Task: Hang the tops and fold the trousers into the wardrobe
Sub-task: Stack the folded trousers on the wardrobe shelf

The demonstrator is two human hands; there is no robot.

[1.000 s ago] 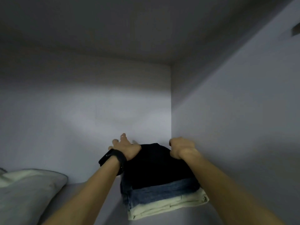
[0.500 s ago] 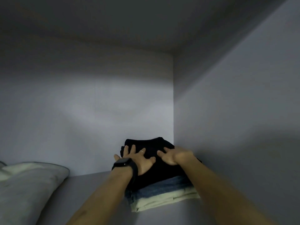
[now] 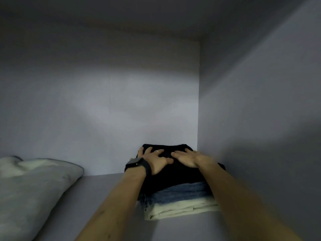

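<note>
A stack of folded trousers sits on the wardrobe shelf (image 3: 97, 197) in the back right corner. The top pair is black (image 3: 173, 178), under it lie blue jeans (image 3: 180, 193), and a cream pair (image 3: 182, 208) is at the bottom. My left hand (image 3: 155, 160), with a black watch on its wrist and a ring on one finger, rests flat on the black trousers with fingers spread. My right hand (image 3: 188, 159) lies flat beside it on the same pair, fingers straight. Neither hand grips the cloth.
A grey-white pillow (image 3: 33, 186) lies on the shelf at the left. The wardrobe's back wall (image 3: 104, 110) stands just behind the stack, and the side wall (image 3: 260, 110) runs close along its right. Bare shelf lies between pillow and stack.
A second ago both hands gripped the far edge of the black trousers. They have since drawn back and flattened on top of the stack, which now sits deeper in the corner.
</note>
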